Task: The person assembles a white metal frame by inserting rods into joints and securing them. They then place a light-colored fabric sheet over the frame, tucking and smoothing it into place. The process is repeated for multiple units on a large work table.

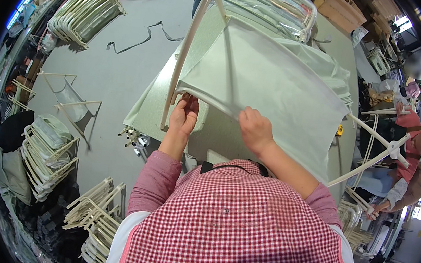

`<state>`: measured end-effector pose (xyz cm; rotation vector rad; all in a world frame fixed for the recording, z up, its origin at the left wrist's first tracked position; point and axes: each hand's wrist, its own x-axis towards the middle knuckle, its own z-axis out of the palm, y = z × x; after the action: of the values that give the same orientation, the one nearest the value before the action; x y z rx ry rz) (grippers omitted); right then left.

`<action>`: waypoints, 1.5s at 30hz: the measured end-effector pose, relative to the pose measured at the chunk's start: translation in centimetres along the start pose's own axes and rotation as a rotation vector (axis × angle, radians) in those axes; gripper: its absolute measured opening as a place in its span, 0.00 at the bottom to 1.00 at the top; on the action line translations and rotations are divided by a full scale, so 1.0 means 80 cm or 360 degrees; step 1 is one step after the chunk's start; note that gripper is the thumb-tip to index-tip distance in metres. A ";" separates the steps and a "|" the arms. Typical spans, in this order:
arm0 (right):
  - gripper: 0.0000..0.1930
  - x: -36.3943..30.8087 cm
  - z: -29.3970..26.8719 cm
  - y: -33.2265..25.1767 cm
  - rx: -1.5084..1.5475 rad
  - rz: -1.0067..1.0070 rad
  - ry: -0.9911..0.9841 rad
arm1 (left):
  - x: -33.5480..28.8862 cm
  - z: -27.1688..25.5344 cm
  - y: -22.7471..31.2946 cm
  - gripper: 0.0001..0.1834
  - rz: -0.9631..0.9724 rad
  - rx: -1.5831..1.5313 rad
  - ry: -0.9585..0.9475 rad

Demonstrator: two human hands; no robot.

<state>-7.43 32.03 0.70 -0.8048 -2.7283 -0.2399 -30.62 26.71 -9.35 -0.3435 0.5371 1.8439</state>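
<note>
A pale green fabric sheet (277,82) is stretched over a cream tubular frame (185,52) in front of me. My left hand (185,116) is palm up at the sheet's near left corner, beside the frame's upright tube. Its fingers curl onto the fabric's underside and are partly hidden by the edge. My right hand (255,131) is closed on the near hem, a little right of the left hand. On the right, a white round joint (392,149) links crossing cream tubes past the fabric's corner.
Beneath the fabric is a pale green worktable (149,102), with wrapped frames (264,9) at its far end. Stacked frames stand on the floor at left (48,158) and far left (86,16). A dark strap (150,35) lies on the floor. Another person (410,132) is at right.
</note>
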 end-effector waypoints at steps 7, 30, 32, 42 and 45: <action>0.04 0.083 0.035 -0.036 -0.0023 -0.0184 0.0052 | -0.029 0.042 0.020 0.11 0.0014 0.0453 -0.0200; 0.03 -0.193 -0.045 0.088 -0.0348 0.0262 0.0169 | 0.027 0.112 0.105 0.09 0.2356 0.4303 -0.2011; 0.03 -0.220 -0.050 0.100 -0.0289 0.0284 0.0119 | 0.023 0.122 0.097 0.10 0.2285 0.4311 -0.2156; 0.03 -0.223 -0.042 0.098 -0.0315 0.0278 0.0246 | -0.076 0.146 -0.218 0.09 0.1796 0.3742 -0.3229; 0.04 -0.268 -0.064 0.116 -0.0339 0.0362 0.0234 | -0.076 0.149 -0.225 0.04 0.1864 0.3673 -0.3195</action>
<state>16.08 27.72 -0.50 -1.0991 -2.4764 -0.5241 -11.27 32.79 0.30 -2.8918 -0.7318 -0.2302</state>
